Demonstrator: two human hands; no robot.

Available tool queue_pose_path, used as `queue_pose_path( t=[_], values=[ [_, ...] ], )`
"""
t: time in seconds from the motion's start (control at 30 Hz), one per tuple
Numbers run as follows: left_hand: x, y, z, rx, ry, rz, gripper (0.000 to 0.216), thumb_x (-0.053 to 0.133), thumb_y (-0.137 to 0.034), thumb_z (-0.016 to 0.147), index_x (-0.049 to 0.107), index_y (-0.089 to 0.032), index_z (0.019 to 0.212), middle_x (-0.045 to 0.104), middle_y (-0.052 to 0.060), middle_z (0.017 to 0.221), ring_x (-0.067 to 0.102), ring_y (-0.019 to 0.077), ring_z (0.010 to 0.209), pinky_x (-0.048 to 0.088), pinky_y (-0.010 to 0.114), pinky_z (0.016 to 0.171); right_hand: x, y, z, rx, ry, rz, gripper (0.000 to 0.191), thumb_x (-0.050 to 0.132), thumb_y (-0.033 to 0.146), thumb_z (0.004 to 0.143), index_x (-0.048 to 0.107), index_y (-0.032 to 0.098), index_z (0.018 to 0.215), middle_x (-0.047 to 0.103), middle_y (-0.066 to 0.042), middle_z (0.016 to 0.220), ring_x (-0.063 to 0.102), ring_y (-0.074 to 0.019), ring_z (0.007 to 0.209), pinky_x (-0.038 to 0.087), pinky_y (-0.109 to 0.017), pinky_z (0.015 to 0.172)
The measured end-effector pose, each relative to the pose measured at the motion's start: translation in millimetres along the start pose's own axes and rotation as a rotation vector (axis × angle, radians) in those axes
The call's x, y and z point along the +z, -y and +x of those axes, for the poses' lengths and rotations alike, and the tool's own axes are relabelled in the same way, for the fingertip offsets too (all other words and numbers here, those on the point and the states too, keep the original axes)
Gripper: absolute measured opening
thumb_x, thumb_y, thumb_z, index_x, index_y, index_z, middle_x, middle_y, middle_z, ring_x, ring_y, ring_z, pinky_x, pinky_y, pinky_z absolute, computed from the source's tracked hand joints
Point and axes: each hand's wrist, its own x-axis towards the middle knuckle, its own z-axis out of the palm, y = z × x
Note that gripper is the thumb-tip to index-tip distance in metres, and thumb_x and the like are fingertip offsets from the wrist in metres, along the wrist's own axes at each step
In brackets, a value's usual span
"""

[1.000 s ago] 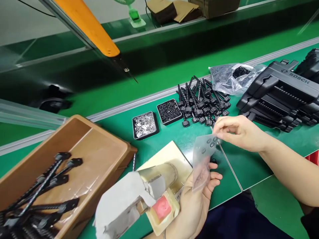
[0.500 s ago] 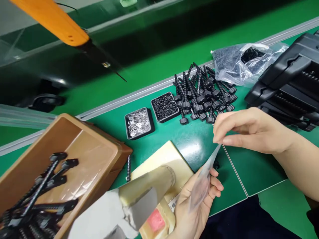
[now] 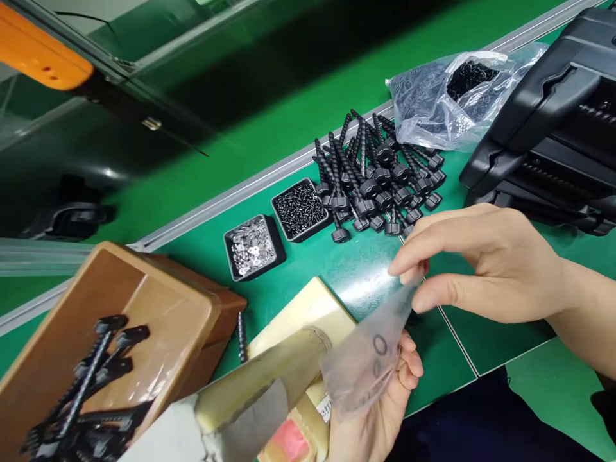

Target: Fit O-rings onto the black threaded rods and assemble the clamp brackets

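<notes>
Two hands meet at one small clear bag [image 3: 359,369], its face turned into view.
Swung round from nearly edge-on, it now lets the dark rings [image 3: 375,344] inside show through, which seems to make the contents easier to see. It lies across the left hand [image 3: 385,410], above the desk [image 3: 481,333], with fingers curled behind; whether they clamp it, I cannot tell. The right hand's [image 3: 491,269] thumb and forefinger stand apart at its upper corner; any pinch there is unclear.
</notes>
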Motion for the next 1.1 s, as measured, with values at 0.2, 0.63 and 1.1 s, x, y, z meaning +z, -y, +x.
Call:
queue_pose_path(
  t=[0.2, 0.63, 1.1],
  values=[
    [6.2, -0.5, 1.8, -0.007, -0.064, 0.023, 0.020, 0.086, -0.025, 0.079, 0.082, -0.025, 0.099, 0.074, 0.003, 0.083, 0.068, 0.0104, 0.076, 0.058, 0.013, 0.072, -5.2, 2.0, -2.1, 0.009, 0.211, 0.023, 0.026, 0.053, -0.008, 0.090, 0.072, 0.010, 0.094, 0.072, -0.003, 0.092, 0.067, -0.0089, 0.086, 0.054, -0.016, 0.078],
    [5.5, 1.5, 2.3, 0.039, -0.096, -0.008, 0.016, 0.089, -0.022, 0.075, 0.082, -0.020, 0.090, 0.077, 0.004, 0.085, 0.071, 0.0116, 0.072, 0.060, 0.014, 0.070, -7.3, 8.6, -3.3, 0.084, 0.181, 0.024, 0.014, 0.072, 0.000, 0.085, 0.069, 0.012, 0.090, 0.067, 0.002, 0.085, 0.059, -0.0061, 0.076, 0.051, -0.015, 0.073],
    [-3.2, 2.4, 0.2, 0.076, 0.021, 0.073, 0.023, 0.081, -0.027, 0.084, 0.080, -0.022, 0.107, 0.072, 0.003, 0.077, 0.067, 0.0118, 0.075, 0.057, 0.014, 0.071, 1.8, 11.2, -7.5, -0.123, -0.047, -0.339, 0.015, 0.053, 0.008, 0.097, 0.058, 0.018, 0.087, 0.058, 0.000, 0.079, 0.052, -0.0128, 0.074, 0.047, -0.027, 0.072]
  ],
)
